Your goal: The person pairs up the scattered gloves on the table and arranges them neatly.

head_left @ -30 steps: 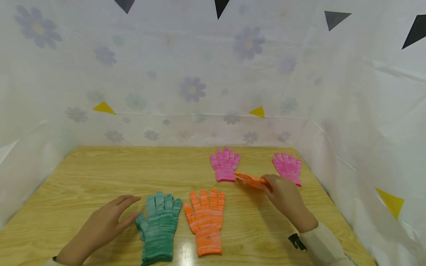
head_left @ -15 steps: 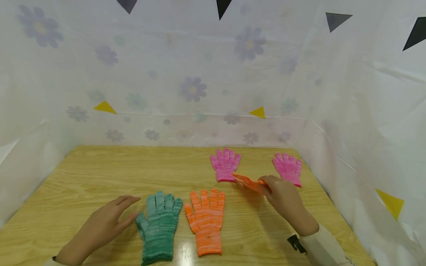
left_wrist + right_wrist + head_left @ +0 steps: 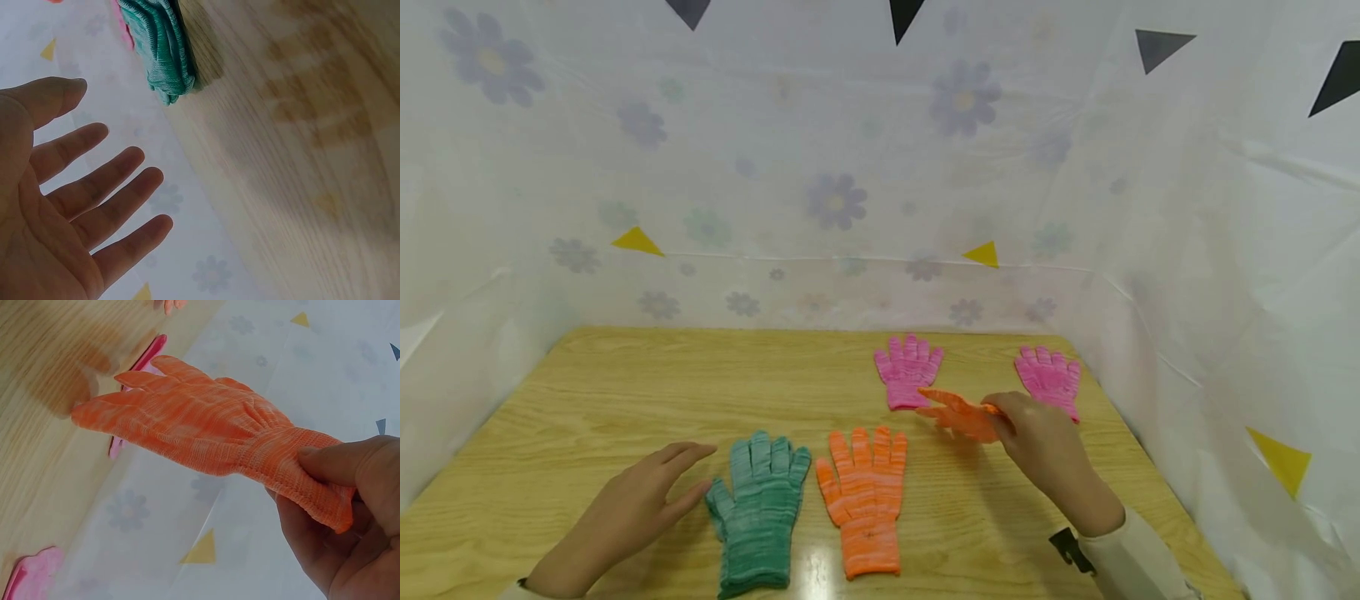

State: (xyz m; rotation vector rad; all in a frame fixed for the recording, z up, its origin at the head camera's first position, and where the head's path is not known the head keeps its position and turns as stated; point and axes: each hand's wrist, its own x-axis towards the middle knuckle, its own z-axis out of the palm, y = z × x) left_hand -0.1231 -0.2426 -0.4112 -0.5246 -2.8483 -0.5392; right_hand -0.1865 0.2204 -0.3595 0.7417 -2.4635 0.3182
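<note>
Above the right half of the wooden table (image 3: 700, 375), the right hand (image 3: 1045, 442) pinches an orange glove (image 3: 206, 425) by its cuff, thumb on one face and fingers behind, with the glove's fingers pointing left and its shadow on the wood below. The left hand (image 3: 636, 500) holds nothing; its fingers are spread and relaxed, just beside the thumb of a green glove (image 3: 763, 517). Right of that lies a second orange glove (image 3: 868, 508), flat, fingers toward the far edge. Near that edge lie two pink gloves, well apart: the left one (image 3: 909, 371) is partly overlapped in the head view by the raised glove, the right one (image 3: 1048, 375) by the right hand.
</note>
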